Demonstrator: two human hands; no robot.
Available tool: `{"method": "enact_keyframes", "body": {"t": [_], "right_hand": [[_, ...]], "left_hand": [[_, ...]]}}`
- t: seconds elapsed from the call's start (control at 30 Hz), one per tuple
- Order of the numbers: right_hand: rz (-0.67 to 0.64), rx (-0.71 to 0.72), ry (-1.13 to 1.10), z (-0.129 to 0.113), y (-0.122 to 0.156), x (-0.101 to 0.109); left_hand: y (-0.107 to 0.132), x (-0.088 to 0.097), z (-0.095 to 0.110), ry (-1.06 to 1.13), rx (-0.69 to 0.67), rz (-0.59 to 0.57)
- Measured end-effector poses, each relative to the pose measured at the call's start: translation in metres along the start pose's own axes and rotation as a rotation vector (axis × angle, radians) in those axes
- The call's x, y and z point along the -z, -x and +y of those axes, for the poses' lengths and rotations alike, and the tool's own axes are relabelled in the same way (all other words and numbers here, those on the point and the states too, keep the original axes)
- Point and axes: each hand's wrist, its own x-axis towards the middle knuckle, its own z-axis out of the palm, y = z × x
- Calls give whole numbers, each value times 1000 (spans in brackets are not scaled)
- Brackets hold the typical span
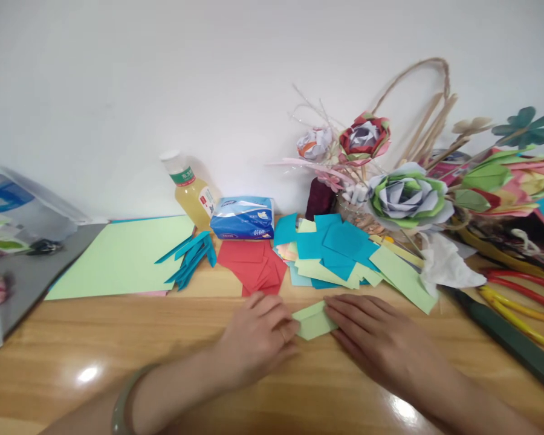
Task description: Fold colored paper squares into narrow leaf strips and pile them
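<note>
- A light green paper [316, 321] is held low over the bench [118, 338], between the two hands and in front of the red sheets [256, 266]; a folded edge or crease is seen along its length.
- The left end is gripped by the curled fingers of the left hand [259, 332]; the right end is held in the grip of the right hand [381, 335], its fingers laid long and close together.
- A fold appears to be in hand. It would be done well if the long edges were lined up first, one end were kept firmly pinned, and the crease were run flat from that end to the other.
- Even pressure is advised, since a skewed fold could be set if the ends were pulled unequally.
- Neat folding is suggested by the teal folded strips [193, 260], by which the width might be judged.
- Both ends of the paper are covered by fingers, so its full length cannot be told; the thumbs are mostly hidden, and the left hand is blurred.
- Some pieces under the teal squares [340, 241] are partly covered, and both forearms are cut off by the frame.
</note>
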Motion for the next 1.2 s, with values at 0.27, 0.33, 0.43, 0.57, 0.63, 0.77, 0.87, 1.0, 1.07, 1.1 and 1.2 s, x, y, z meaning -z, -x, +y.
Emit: {"method": "enact_keyframes", "body": {"t": [0.27, 0.33, 0.43, 0.57, 0.63, 0.77, 0.87, 1.0, 1.07, 1.1, 1.2], "right_hand": [[-35, -3, -19, 3, 1, 4], [-46, -14, -41, 3, -1, 6], [-65, -5, -69, 4, -1, 7], [-45, 23, -92, 5, 4, 2], [-21, 30, -101, 4, 7, -2], [5, -4, -147, 3, 9, -4], [-35, -28, -200, 5, 7, -1], [-113, -46, -296, 9, 2, 5], [-120, -59, -334, 11, 1, 6], [-120, -67, -351, 11, 0, 6], [-120, -98, -394, 11, -1, 6]], "left_hand": [[0, -7, 3, -179, -53, -6], [0, -7, 5, -197, -58, -17], [-1, -7, 7, -205, -76, 14], [-1, -5, 9, -181, -57, 24], [-1, -5, 9, -157, -49, 16], [-1, -5, 12, -98, 22, 40], [1, -6, 18, -122, 49, 74], [3, -7, 23, -154, 70, 146], [3, -7, 23, -126, 104, 160], [3, -6, 23, -97, 126, 164], [1, -4, 22, 16, 197, 168]]}}
